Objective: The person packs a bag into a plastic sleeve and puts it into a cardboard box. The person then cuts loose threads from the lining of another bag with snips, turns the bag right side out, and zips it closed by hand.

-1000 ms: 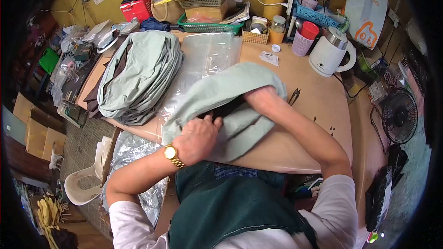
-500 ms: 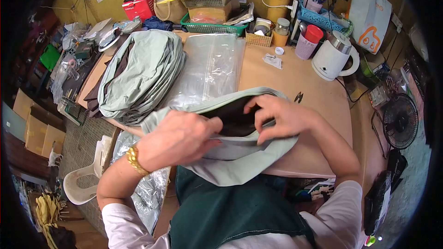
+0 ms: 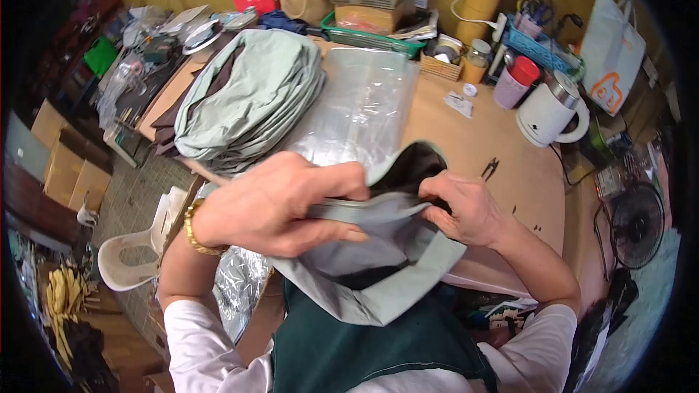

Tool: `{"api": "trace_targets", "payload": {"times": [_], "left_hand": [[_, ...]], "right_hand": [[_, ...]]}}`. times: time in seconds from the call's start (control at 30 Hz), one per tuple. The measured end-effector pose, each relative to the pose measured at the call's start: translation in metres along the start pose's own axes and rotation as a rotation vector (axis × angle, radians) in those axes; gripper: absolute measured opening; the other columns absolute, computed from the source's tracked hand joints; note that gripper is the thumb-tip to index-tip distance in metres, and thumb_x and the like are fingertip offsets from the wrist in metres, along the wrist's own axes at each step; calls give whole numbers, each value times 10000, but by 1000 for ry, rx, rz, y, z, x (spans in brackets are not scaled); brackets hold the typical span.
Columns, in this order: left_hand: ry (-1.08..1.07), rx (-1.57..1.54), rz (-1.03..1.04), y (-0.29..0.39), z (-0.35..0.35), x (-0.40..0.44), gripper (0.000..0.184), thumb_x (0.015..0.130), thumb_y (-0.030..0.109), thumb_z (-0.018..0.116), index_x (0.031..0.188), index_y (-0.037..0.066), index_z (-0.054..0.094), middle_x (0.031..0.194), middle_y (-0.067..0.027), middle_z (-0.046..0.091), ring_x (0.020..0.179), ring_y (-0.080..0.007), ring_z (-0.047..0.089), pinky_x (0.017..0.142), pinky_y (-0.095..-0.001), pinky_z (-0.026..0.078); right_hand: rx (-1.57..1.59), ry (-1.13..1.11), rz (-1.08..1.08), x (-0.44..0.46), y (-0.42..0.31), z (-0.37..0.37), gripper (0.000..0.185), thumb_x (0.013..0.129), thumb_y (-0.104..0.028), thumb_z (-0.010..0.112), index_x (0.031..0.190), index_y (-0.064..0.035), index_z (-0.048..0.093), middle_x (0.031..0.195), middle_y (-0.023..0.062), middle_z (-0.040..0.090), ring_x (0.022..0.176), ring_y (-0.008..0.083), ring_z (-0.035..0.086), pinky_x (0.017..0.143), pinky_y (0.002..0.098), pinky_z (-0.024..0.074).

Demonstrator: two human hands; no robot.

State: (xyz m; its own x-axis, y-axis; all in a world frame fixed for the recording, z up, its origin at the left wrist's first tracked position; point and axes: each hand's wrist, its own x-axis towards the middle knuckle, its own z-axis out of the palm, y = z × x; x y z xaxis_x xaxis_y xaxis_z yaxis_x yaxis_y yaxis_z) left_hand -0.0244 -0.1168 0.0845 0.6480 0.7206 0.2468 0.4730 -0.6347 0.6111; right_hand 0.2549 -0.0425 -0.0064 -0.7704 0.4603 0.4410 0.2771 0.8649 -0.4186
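Observation:
Between my hands is a grey-green cloth piece [image 3: 378, 298] with a dark lining, open like a bag; its exact kind I cannot tell. My left hand [image 3: 287, 204], with a gold bracelet [image 3: 195, 229] at the wrist, grips the rim between thumb and fingers. At the other side, my right hand [image 3: 466, 207] pinches the same rim. A loop of the cloth hangs below, over the edge of the table and against a dark green apron [image 3: 364, 356]. Small dark thread snips [image 3: 490, 168] lie on the table to the right of the cloth.
Similar grey-green cloth pieces [image 3: 255, 94] lie piled at the left, beside clear plastic bags [image 3: 364, 102]. A white electric kettle [image 3: 542, 116], a pink cup [image 3: 511, 87] and a green basket [image 3: 371, 38] stand toward the back. A white plastic chair [image 3: 131, 258] is at lower left.
Both hands now pinch the rim and pull part of it toward me, showing more of the inside. The view has turned, so the table's things sit farther right.

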Motion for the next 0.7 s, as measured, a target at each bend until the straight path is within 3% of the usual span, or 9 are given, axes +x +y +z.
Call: {"api": "trace_targets", "payload": {"times": [0.3,0.37,0.43,0.5,0.53,0.57,0.6,0.63,0.7], "left_hand": [[-41,142,-58,-4,1,-20,293,812,291,760,883,75,576,577,-109,530,540,-346,558,483,-406,390],[-57,139,-80,-9,-4,-25,308,804,307,765,870,72,577,579,-113,535,548,-353,563,487,-410,395],[-156,182,-118,-12,-7,-27,341,792,346,769,841,65,582,595,-125,550,571,-360,578,496,-423,401],[-297,206,-214,-11,-5,-25,363,790,376,761,830,60,588,615,-136,572,607,-372,595,523,-428,433],[-344,294,-182,-15,5,-27,372,779,373,764,831,50,587,611,-140,573,614,-376,598,540,-424,452],[-389,382,-150,-16,12,-28,382,768,371,766,832,39,586,608,-144,575,622,-380,600,558,-421,471],[-456,529,-365,-6,12,-20,410,728,367,766,806,-3,608,702,-167,632,723,-355,647,652,-448,501],[-460,527,-357,0,14,-15,410,728,367,766,806,-3,608,702,-167,632,723,-355,647,652,-448,501],[398,1038,-307,7,12,-7,401,706,360,769,813,-5,642,801,-191,651,783,-317,661,683,-451,510]], "right_hand": [[89,-606,355,14,-2,-30,228,719,-106,744,870,-51,582,834,102,596,777,305,596,655,388,469],[405,-565,-124,9,5,-33,291,729,-209,791,873,-50,595,807,80,603,776,300,578,691,360,468],[349,-767,21,8,-1,-43,374,764,-326,781,949,-53,605,807,90,620,848,289,599,808,376,458],[169,-1198,455,21,-14,-51,432,800,-385,742,1058,-67,602,925,125,636,927,275,606,897,421,422],[101,-914,223,-2,-3,-41,494,797,-421,721,1126,-78,589,1032,165,609,968,302,594,903,457,415],[102,-911,234,3,-13,-39,494,797,-421,721,1126,-78,589,1032,165,609,968,302,594,903,457,415],[-286,-692,273,15,-31,-36,520,776,-426,731,1139,-81,594,1054,169,597,971,325,581,899,459,420],[-662,-457,302,23,-42,-37,547,755,-430,742,1152,-83,598,1076,172,585,975,349,569,894,461,425],[-945,-33,149,39,-33,-56,577,727,-441,751,1171,-102,609,1056,156,583,985,349,553,900,460,420]]}}
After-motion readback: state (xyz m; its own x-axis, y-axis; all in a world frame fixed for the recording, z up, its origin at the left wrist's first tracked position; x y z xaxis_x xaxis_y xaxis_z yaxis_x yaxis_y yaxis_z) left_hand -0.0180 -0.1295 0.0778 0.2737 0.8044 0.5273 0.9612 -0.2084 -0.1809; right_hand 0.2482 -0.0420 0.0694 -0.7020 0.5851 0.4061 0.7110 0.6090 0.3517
